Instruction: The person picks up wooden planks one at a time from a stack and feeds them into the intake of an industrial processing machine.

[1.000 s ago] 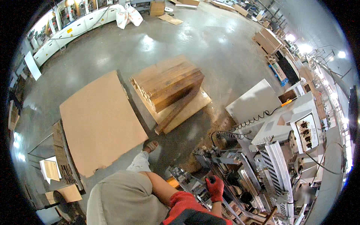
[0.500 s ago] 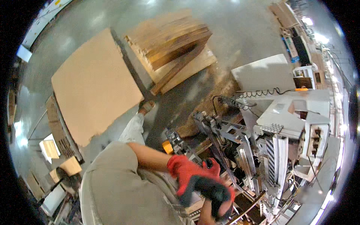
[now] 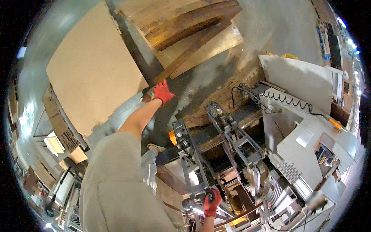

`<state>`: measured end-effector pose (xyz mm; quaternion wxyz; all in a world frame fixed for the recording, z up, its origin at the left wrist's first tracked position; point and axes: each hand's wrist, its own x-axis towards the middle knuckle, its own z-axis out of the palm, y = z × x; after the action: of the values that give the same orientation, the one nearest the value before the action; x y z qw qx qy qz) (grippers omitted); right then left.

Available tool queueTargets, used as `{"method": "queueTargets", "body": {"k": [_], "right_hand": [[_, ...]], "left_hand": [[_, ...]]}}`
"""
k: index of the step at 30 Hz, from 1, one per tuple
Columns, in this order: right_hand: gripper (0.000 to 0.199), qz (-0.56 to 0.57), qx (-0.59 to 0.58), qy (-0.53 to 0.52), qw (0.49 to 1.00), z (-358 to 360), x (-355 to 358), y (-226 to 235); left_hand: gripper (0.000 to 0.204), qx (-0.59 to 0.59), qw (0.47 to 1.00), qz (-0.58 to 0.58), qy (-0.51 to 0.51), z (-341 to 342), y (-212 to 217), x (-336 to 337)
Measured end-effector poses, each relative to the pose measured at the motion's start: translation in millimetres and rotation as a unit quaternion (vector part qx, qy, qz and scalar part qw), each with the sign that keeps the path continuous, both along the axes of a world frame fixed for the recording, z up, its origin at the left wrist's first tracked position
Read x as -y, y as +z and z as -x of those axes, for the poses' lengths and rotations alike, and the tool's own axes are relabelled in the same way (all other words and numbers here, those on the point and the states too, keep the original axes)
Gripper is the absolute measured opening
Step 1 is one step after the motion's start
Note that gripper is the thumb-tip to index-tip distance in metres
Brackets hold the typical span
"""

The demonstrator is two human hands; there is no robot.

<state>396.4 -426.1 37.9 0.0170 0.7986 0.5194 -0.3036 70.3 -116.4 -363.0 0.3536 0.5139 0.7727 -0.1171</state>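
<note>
My left hand, in a red glove, stretches out over the floor with its fingers apart. Its fingertips are at the near end of a long dark wooden strip; whether they touch it cannot be made out. That strip lies slanting against a stack of wooden boards, over a pale board. Lower right, my right hand, gloved in red and black, is closed around a black knob on a machine's metal rail.
A large tan panel stack occupies the left. The machine has a second rail, a grey housing and a coiled black cable. Sawdust covers floor beside it. A white panel stands behind the cable.
My hands were close together near the machine; now they are apart. The left has reached out to the wooden strip, and the right has gone down to the knob. The view has shifted.
</note>
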Motion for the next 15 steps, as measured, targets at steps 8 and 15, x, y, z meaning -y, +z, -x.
{"method": "queueTargets", "body": {"k": [8, 15], "right_hand": [[0.046, 0.0, 0.034, 0.079, 0.996, -10.3, 11.9, 6.4], [0.049, 0.053, -0.011, 0.002, 0.999, -1.6, -6.2, 11.1]], "left_hand": [[0.093, -0.044, 0.999, 0.001, 0.011, 27.7, -93.9, -71.9], [0.076, -0.038, 0.999, -0.012, 0.017, 28.8, -146.9, -68.1]]}}
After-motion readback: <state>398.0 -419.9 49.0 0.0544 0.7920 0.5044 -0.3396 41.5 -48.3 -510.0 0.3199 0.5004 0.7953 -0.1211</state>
